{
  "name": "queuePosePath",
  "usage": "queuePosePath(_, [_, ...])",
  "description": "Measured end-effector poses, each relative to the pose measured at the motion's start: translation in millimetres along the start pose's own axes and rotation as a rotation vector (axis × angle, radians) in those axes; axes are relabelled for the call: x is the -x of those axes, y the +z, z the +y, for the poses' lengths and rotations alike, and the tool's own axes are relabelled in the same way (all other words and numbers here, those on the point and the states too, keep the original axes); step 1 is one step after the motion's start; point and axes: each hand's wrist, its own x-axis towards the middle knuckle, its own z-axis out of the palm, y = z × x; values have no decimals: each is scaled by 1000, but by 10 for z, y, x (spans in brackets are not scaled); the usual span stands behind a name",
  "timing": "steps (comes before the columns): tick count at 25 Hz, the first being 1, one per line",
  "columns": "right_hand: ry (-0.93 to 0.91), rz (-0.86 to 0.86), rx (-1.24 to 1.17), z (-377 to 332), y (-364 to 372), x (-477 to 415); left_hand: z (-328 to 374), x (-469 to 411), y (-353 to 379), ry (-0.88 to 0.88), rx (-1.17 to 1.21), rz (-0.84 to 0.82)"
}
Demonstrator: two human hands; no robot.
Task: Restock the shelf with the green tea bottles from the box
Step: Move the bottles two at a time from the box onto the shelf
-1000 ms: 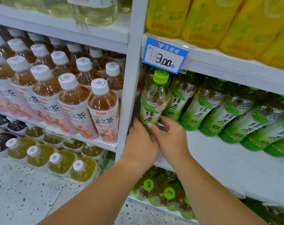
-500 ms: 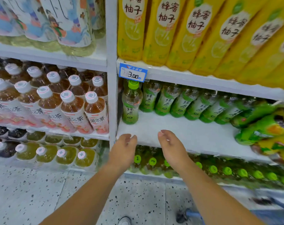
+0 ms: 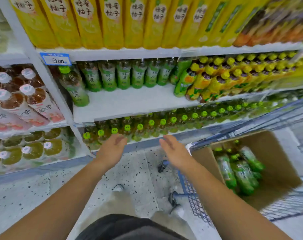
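Note:
A single green tea bottle (image 3: 74, 87) stands at the front left corner of the white middle shelf (image 3: 133, 103). Behind it, a row of green tea bottles (image 3: 124, 76) lines the back of that shelf. A cardboard box (image 3: 275, 167) with several green tea bottles (image 3: 239, 170) lying inside sits in a blue wire cart at the lower right. My left hand (image 3: 112, 148) and my right hand (image 3: 173, 151) hover empty in front of the lower shelf, fingers relaxed, palms facing each other.
Yellow bottles (image 3: 98, 19) fill the top shelf. Yellow-capped bottles (image 3: 225, 75) occupy the right of the middle shelf. Brown tea bottles (image 3: 26, 97) stand in the left bay. Green-capped bottles (image 3: 147, 125) line the shelf below. The blue cart (image 3: 195, 201) stands on speckled floor.
Both hands let go of the bottle at the shelf's front left corner and drew back and down. The view pulled away and swung right, bringing the cart and box into sight.

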Motion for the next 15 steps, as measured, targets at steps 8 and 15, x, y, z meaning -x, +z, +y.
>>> queuePosePath(8, [39, 281, -222, 835, -756, 876, 770, 730, 1287, 33, -19, -197])
queuePosePath(15, [105, 294, -246, 1830, -1680, 1344, 1327, 1153, 2544, 25, 60, -197])
